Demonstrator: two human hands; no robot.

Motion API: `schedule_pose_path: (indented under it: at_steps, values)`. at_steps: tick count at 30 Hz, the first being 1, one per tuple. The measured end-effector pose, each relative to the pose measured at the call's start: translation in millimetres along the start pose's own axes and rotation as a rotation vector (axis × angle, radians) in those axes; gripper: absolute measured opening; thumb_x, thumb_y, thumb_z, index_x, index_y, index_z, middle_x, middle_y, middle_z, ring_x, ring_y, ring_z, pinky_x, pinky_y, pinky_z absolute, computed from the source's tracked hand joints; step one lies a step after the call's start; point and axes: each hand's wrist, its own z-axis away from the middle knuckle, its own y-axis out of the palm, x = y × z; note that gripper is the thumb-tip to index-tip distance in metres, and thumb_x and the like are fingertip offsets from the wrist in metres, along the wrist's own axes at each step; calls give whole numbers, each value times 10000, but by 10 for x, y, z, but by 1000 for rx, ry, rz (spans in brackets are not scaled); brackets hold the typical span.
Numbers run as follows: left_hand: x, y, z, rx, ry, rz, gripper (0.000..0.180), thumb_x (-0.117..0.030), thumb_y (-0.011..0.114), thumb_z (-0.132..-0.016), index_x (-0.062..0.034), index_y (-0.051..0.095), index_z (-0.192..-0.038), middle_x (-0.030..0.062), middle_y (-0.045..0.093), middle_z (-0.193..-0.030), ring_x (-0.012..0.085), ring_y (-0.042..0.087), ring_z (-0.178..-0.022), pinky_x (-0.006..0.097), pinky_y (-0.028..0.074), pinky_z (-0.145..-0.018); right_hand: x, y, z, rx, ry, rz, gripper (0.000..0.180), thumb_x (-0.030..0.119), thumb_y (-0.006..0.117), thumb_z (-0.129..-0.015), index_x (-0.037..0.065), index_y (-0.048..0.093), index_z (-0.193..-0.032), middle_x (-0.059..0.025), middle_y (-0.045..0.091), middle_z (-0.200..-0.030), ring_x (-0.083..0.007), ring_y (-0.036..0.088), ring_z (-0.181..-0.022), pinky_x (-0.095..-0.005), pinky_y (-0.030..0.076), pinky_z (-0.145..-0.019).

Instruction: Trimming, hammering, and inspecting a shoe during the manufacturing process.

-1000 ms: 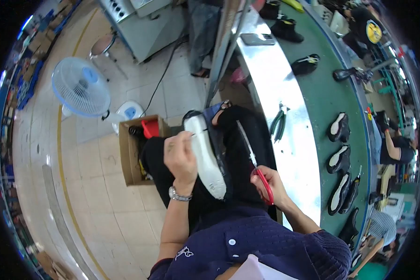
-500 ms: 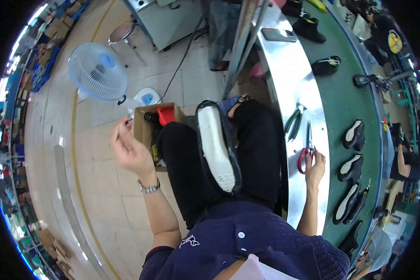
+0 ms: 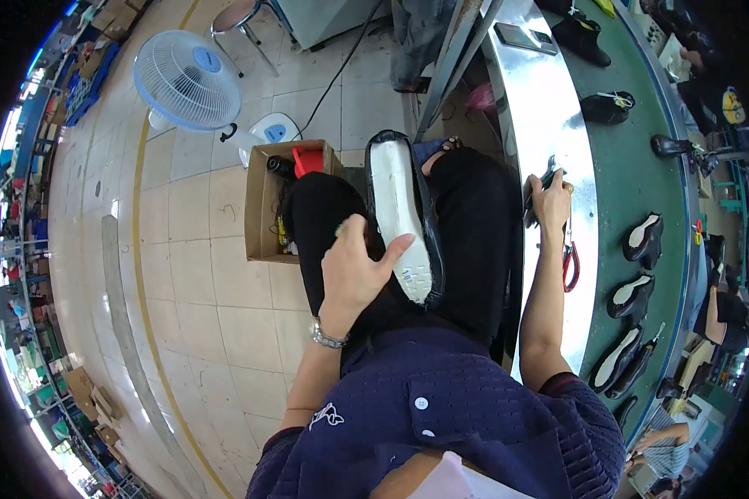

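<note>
A black shoe upper with a white sole side facing up, the shoe (image 3: 395, 187), lies lengthwise across my lap. Over its near left edge is my left hand (image 3: 354, 270), thumb spread away from the bent fingers and reaching across the white surface; whether it touches is unclear. My right hand (image 3: 551, 204) is closed around the pliers (image 3: 530, 208) on the shiny metal ledge, hiding most of them. Beside that hand lie red-handled scissors (image 3: 571, 270), partly covered by it.
Left of my knees stands a cardboard box (image 3: 262, 200) holding a red item. A white-blue fan (image 3: 187, 81) is beyond it. A phone (image 3: 524, 38) rests on the metal ledge (image 3: 549, 108). Several black shoes sit on the green conveyor (image 3: 616, 191) at right.
My left hand came from above the floor at left to the shoe. My right hand let go of the scissors and moved forward onto the pliers. My view has shifted a little.
</note>
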Motion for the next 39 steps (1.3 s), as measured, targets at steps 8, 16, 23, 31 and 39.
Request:
schedule_pose_path:
  at_steps: [8, 16, 23, 31, 39]
  values:
    - [319, 145, 108, 12, -107, 516, 368, -239, 530, -984, 21, 496, -726, 130, 471, -568, 206, 484, -480, 330, 368, -486, -379, -359, -80, 489, 494, -1178, 366, 258, 449, -933, 3, 609, -1141, -132, 658, -779, -191, 633, -674, -329, 497, -726]
    - [-599, 188, -738, 46, 642, 105, 350, -336, 748, -763, -32, 638, -897, 135, 634, -840, 315, 600, -821, 391, 477, -765, -27, -1162, 425, 539, 370, -1354, 664, -13, 561, -889, -1, 264, -1482, -135, 668, -1040, -155, 608, -845, -254, 487, -797]
    - [-531, 549, -2222, 896, 536, 283, 462, -355, 713, -806, -29, 679, -1132, 196, 668, -1047, 333, 628, -936, 389, 489, -834, 323, -1653, 401, 681, 285, -1340, 634, -20, 503, -887, 23, 282, -1480, -155, 666, -1130, -171, 630, -961, -289, 484, -862]
    - [-605, 795, -2126, 143, 418, -91, 350, -303, 535, -940, 2, 637, -801, 198, 652, -758, 365, 638, -679, 495, 480, -620, 735, -1767, 65, 1033, 36, -1047, 637, -4, 508, -890, 27, 276, -1482, -180, 645, -1152, -223, 642, -1036, -326, 490, -937]
    - [-476, 559, -1871, 523, 480, 139, 844, -545, 802, -603, 104, 534, -1070, 272, 619, -1013, 395, 616, -962, 432, 489, -803, 1363, -1715, -318, 1254, -282, -641, 664, 20, 535, -884, 60, 274, -1493, -103, 645, -1074, -172, 630, -981, -307, 498, -885]
